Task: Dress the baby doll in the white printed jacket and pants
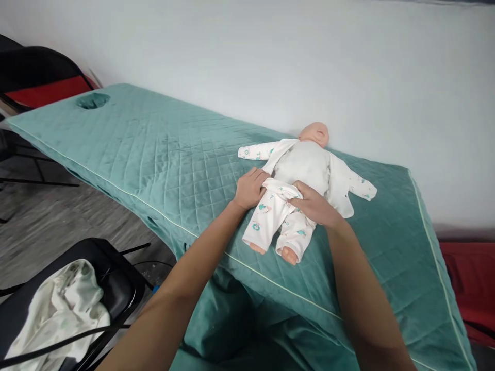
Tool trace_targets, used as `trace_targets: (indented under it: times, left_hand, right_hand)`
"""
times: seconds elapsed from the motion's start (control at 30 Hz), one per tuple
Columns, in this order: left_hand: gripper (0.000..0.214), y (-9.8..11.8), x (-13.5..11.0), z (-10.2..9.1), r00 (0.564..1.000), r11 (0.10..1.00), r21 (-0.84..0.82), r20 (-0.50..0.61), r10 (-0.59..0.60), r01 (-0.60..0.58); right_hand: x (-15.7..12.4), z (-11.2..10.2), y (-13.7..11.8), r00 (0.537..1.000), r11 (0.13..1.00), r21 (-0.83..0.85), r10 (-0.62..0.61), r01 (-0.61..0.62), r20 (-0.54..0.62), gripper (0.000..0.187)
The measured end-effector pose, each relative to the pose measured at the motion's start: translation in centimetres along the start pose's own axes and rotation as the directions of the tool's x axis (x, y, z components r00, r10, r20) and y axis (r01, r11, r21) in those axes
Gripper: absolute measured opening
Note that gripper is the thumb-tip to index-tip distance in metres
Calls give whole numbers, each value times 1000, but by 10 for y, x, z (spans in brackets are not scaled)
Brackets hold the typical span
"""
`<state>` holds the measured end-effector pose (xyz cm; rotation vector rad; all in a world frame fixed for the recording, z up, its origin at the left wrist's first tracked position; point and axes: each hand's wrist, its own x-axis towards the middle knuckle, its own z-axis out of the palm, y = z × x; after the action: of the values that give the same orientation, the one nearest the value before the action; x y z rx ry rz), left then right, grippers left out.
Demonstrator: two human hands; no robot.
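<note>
A baby doll (301,165) lies on its back on the green quilted bed, its head toward the wall. It wears an unfastened white printed jacket (340,185), spread to both sides with the arms in the sleeves. White printed trousers (266,216) cover its legs, and the feet stick out of the cuffs. My left hand (250,188) is closed on the waistband at the left hip. At the other side of the waistband, my right hand (314,203) grips the bunched cloth with thumb and fingers.
The green bed cover (174,170) stretches far left to a face hole (93,100). A black chair (116,288) at lower left bears a crumpled white cloth (65,304). Another chair (46,77) with red stands at upper left. A red object (469,283) is at right.
</note>
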<state>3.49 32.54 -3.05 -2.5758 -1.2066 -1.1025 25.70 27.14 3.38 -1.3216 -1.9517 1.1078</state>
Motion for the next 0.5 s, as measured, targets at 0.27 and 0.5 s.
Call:
trace_targets:
  times: [0.27, 0.5]
  left_hand:
    - [35, -8, 6, 7, 995, 999, -14, 87, -41, 42]
    - [26, -6, 6, 7, 982, 931, -330, 149, -112, 156]
  right_hand:
    - [8, 7, 5, 990, 1000, -8, 29, -30, -136, 15]
    - [6, 8, 5, 994, 958, 288, 25, 8, -111, 32]
